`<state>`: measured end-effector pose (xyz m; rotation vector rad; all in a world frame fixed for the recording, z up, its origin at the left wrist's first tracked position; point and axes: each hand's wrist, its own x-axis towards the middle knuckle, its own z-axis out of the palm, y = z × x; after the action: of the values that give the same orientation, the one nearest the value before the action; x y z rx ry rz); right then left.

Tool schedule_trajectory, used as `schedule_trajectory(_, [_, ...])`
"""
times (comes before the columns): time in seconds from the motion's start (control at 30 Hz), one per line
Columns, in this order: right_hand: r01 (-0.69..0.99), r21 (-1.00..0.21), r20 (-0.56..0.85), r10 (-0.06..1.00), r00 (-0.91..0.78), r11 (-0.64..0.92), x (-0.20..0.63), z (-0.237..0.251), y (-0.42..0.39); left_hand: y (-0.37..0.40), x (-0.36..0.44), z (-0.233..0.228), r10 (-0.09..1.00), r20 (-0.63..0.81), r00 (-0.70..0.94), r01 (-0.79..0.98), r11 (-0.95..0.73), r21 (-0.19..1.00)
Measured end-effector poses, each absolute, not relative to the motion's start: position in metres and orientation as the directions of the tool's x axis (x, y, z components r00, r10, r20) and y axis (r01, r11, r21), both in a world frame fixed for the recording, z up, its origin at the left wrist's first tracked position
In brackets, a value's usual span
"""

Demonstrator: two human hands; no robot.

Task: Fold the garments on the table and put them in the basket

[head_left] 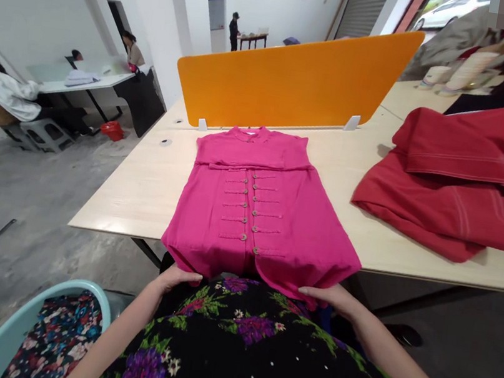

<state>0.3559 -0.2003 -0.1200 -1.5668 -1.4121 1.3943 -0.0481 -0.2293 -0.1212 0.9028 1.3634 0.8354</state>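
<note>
A bright pink sleeveless dress (258, 209) with a row of buttons down its front lies flat on the pale wooden table (142, 191), its collar toward the orange divider. Its bottom hem hangs over the near table edge. My left hand (175, 278) grips the hem at its left corner. My right hand (333, 298) grips the hem at its right corner. Both hands are just below the table edge, in front of my black floral clothing.
A red garment (461, 182) is heaped on the table to the right. An orange divider (296, 82) stands behind the dress. A light blue tub (17, 331) with floral cloth sits at lower left. Other people are at tables far left and at the back.
</note>
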Motion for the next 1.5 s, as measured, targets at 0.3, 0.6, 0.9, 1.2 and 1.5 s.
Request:
schedule_trajectory(0.3, [0.176, -0.946, -0.289, 0.955, -0.066, -0.274, 0.365, -0.085, -0.213, -0.260, -0.034, -0.090, 0.918, -0.378, -0.124, -0.169, 0.356, 0.919])
schedule_trajectory(0.6, [-0.270, -0.920, -0.310, 0.949, 0.063, -0.283, 0.353, -0.003, -0.205, -0.261, -0.012, 0.005, 0.892, -0.376, -0.252, -0.516, 0.205, 0.832])
schedule_trajectory(0.9, [-0.336, -0.752, -0.563, 0.818, -0.120, -0.567, 0.356, -0.013, -0.257, -0.294, -0.021, -0.004, 0.787, -0.617, -0.001, -0.402, 0.565, 0.721])
schedule_trajectory(1.2, [-0.172, -0.824, -0.496, 0.834, -0.244, -0.540, 0.368, -0.013, -0.255, -0.295, -0.020, -0.004, 0.818, -0.572, -0.069, -0.516, 0.461, 0.722])
schedule_trajectory(1.5, [-0.489, -0.865, -0.104, 0.994, -0.035, -0.108, 0.333, 0.005, -0.115, -0.168, -0.008, 0.047, 0.972, -0.228, -0.055, -0.643, 0.141, 0.753])
